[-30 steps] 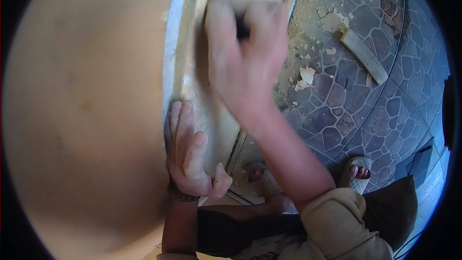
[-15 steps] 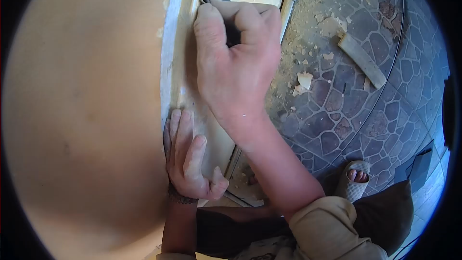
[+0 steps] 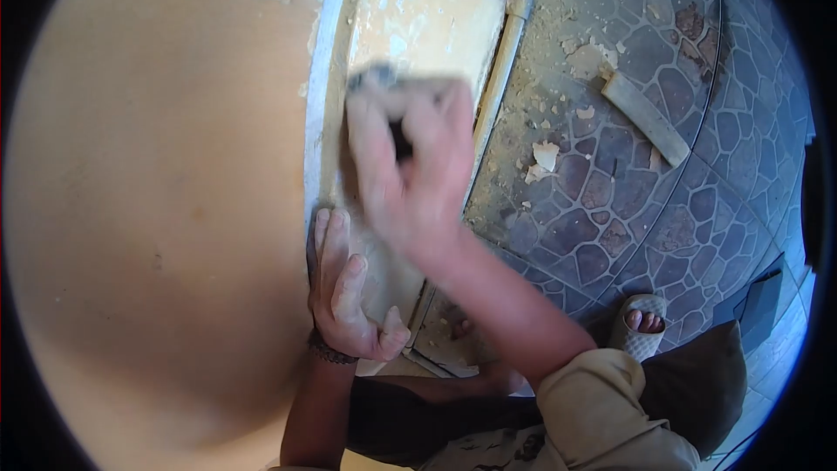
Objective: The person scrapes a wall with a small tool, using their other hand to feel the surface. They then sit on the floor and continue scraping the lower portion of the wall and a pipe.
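My right hand [image 3: 418, 157] is closed, thumb and fingers pinching a folded dark sheet that looks like sandpaper [image 3: 370, 77]. Motion blurs both, and most of the sheet is hidden under the fingers. It lies against the narrow ledge beside the whitish wall edge [image 3: 324, 61]. Below it, my left hand [image 3: 347, 301] rests with fingers stretched along the same edge, thumb apart, holding nothing. The broad tan wall surface [image 3: 174, 209] fills the left side. To the right of the ledge is a panel with patchy, peeling paint [image 3: 427, 13].
A pale pipe [image 3: 501, 61] runs along the panel's right side. Paint flakes [image 3: 545, 157] and dust litter the stone-patterned floor [image 3: 645, 183], where a flat wooden strip [image 3: 645, 118] lies. My sandaled foot [image 3: 643, 323] is at lower right, near a dark flat object [image 3: 754, 301].
My right hand has moved down along the edge, toward my left hand, with the dark sheet still in its fingers. My left hand stays nearly in place; the view has shifted slightly.
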A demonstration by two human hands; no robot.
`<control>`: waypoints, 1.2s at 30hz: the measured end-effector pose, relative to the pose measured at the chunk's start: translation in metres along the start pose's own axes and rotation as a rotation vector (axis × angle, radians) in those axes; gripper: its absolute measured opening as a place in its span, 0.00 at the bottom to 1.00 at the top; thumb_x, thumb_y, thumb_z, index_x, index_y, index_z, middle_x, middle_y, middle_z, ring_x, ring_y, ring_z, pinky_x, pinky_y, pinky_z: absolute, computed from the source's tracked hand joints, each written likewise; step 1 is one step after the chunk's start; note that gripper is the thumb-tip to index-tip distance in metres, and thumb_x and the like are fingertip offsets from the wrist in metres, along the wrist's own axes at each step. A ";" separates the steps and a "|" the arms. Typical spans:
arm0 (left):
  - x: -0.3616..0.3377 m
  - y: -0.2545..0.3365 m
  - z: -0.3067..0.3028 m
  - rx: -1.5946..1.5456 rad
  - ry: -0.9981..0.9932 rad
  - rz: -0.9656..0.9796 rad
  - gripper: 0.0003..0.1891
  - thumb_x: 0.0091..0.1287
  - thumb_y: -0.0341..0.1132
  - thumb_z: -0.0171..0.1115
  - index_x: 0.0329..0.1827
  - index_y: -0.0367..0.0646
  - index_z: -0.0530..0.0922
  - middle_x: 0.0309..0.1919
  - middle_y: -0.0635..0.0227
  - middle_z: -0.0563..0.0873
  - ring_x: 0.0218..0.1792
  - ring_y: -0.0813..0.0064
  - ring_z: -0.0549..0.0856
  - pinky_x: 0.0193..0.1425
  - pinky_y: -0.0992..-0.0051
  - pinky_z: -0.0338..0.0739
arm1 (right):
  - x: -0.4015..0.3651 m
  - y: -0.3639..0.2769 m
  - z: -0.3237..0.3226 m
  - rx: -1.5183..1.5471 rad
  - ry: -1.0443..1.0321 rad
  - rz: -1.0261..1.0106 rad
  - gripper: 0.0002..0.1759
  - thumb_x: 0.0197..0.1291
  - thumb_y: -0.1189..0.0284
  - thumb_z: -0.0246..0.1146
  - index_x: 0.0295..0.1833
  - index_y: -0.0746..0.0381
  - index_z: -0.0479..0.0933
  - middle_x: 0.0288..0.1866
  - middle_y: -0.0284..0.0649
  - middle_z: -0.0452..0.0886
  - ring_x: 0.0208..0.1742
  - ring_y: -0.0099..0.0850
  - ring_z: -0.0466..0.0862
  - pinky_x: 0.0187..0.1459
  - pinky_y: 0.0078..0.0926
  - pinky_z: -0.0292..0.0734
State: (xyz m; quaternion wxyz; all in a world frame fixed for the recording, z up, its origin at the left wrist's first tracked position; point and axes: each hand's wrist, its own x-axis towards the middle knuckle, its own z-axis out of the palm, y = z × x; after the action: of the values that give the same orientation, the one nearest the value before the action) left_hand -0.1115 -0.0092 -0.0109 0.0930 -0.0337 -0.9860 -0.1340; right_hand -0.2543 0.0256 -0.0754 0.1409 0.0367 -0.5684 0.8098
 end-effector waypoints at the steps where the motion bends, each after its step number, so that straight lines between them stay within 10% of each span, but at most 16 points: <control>1: 0.002 0.001 0.000 0.005 -0.015 -0.004 0.37 0.64 0.51 0.50 0.74 0.40 0.56 0.65 0.28 0.66 0.66 0.28 0.66 0.69 0.38 0.57 | 0.020 0.012 0.003 -0.047 0.037 -0.114 0.02 0.60 0.79 0.60 0.37 0.67 0.77 0.30 0.45 0.71 0.31 0.39 0.68 0.34 0.36 0.65; 8: 0.005 0.007 -0.005 0.030 -0.067 -0.030 0.37 0.66 0.50 0.48 0.74 0.39 0.53 0.65 0.27 0.65 0.65 0.28 0.66 0.69 0.38 0.58 | -0.068 -0.022 -0.012 0.038 0.014 0.234 0.01 0.58 0.80 0.63 0.35 0.66 0.77 0.29 0.40 0.74 0.35 0.33 0.71 0.37 0.30 0.66; 16: 0.000 0.002 -0.008 0.010 -0.141 0.015 0.39 0.67 0.51 0.47 0.73 0.31 0.49 0.69 0.29 0.58 0.70 0.33 0.60 0.73 0.42 0.50 | -0.047 -0.010 -0.009 -0.119 -0.044 0.032 0.06 0.60 0.75 0.63 0.42 0.65 0.77 0.35 0.44 0.75 0.34 0.40 0.70 0.38 0.33 0.67; 23: -0.001 0.001 -0.004 0.011 -0.103 0.029 0.40 0.67 0.52 0.47 0.73 0.31 0.49 0.69 0.29 0.58 0.70 0.34 0.61 0.73 0.42 0.51 | -0.059 -0.018 -0.029 0.119 -0.172 0.498 0.16 0.58 0.75 0.69 0.50 0.63 0.75 0.39 0.38 0.73 0.34 0.25 0.74 0.35 0.23 0.71; 36: -0.003 0.002 -0.004 0.040 -0.124 0.012 0.41 0.65 0.52 0.49 0.73 0.32 0.50 0.70 0.30 0.57 0.71 0.35 0.59 0.74 0.44 0.51 | -0.074 -0.007 0.005 -0.023 0.137 0.441 0.09 0.63 0.73 0.65 0.36 0.65 0.72 0.35 0.39 0.73 0.32 0.26 0.72 0.34 0.23 0.69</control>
State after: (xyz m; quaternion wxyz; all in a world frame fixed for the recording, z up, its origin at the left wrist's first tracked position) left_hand -0.1079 -0.0088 -0.0068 0.0332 -0.0462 -0.9921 -0.1115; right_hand -0.1822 0.0094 -0.0832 -0.0007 -0.1451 -0.5612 0.8149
